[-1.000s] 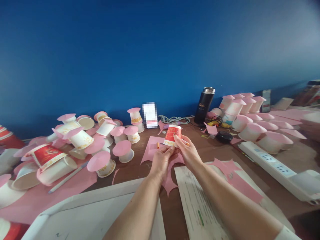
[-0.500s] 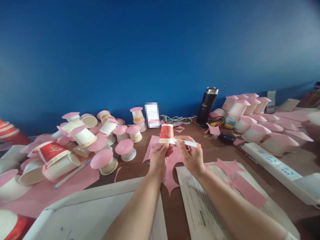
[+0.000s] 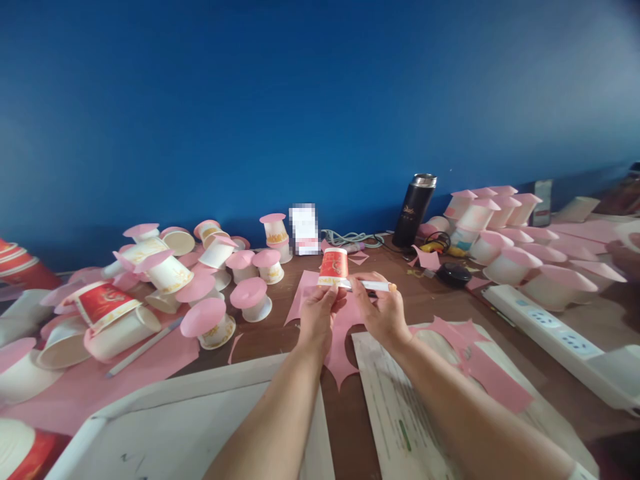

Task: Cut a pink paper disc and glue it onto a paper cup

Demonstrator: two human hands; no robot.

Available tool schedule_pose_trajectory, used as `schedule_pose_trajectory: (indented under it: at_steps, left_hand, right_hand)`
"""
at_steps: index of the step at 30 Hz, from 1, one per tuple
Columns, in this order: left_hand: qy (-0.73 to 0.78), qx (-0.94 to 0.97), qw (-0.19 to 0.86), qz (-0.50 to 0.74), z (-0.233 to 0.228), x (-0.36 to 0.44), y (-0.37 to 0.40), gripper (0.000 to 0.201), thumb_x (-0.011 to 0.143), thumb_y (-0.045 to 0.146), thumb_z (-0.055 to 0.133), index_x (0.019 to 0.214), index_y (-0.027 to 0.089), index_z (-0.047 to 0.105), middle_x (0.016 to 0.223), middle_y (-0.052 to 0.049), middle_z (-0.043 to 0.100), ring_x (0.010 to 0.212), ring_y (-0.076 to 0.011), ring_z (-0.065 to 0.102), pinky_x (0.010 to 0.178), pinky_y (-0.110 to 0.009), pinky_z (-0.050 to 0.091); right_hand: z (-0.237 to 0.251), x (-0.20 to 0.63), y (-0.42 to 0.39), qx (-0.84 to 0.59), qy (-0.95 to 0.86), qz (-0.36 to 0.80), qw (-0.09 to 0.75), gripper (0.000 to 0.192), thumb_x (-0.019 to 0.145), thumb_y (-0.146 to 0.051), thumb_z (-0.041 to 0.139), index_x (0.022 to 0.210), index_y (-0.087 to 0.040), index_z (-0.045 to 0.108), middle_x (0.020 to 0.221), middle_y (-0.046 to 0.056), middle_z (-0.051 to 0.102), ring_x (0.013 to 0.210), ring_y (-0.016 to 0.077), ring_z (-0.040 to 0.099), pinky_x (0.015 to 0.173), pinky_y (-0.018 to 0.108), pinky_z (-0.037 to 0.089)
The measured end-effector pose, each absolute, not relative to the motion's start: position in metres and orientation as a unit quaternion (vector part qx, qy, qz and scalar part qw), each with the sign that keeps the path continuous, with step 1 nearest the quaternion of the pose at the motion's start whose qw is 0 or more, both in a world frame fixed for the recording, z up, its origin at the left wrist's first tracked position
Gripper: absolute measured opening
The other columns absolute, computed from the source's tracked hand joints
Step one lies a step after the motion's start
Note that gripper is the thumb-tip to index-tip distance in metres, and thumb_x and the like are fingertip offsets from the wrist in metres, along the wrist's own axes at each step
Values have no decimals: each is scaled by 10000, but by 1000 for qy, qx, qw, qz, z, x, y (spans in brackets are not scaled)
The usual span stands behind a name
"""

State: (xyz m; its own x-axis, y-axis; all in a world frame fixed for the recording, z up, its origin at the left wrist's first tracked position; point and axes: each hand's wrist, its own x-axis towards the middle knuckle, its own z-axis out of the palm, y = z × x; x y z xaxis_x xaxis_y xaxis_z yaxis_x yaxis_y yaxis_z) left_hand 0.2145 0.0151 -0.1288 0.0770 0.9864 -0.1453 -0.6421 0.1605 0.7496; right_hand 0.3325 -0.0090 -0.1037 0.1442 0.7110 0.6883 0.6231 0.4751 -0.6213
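1. The left hand (image 3: 319, 313) pinches a small red cup (image 3: 333, 268) by its lower rim, upside down, at frame centre above a pink sheet (image 3: 345, 320).
2. The right hand (image 3: 384, 312) is closed on a white pen (image 3: 373, 286), its tip touching the cup's lower edge.
3. The cup's gold print is too small to read.
4. A card (image 3: 303, 229) behind is pixelated; the flask (image 3: 413, 211) label is illegible.
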Motion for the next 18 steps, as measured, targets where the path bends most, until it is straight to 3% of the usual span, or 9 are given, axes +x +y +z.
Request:
schedule_pose_trajectory:
  at_steps: [18]
  left_hand:
    - [323,252,692,594,-128,214,15,308,559,298,855,756,126,693,713,-26,689,696,-114,649,742,-258,498]
  right_hand:
    - [-104,331,-9,-510,-656,24,556,192,911,-297,516,864,-207,678,848,41,702,810,185,653,752,287,485]
